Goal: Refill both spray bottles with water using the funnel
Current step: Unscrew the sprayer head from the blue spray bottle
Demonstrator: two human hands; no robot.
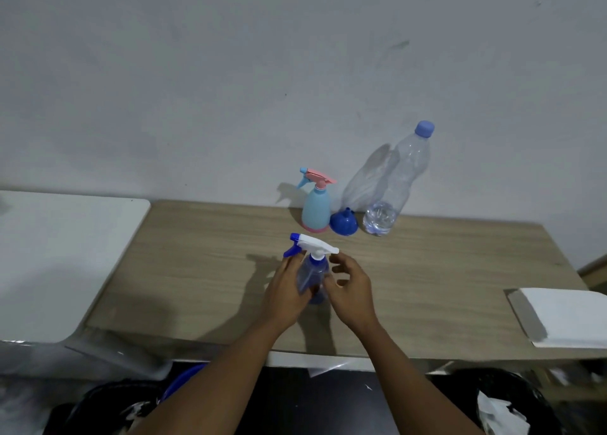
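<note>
clear spray bottle [312, 270] body: partly hidden | white board [571, 319]: cut by right edge | floor clutter [499, 408]: blurred

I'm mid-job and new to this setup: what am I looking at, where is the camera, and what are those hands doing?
There is no machine here: these are a person's two bare hands. The single picture comes from a camera worn on their head, looking forward and down. The left hand grips a clear blue spray bottle, upright, sprayer on. The right hand is beside its neck, fingers curled; whether it touches is unclear. At the back of the wooden table stand a pale blue and pink spray bottle, a blue funnel and a capped water bottle with a little water at the bottom.
</note>
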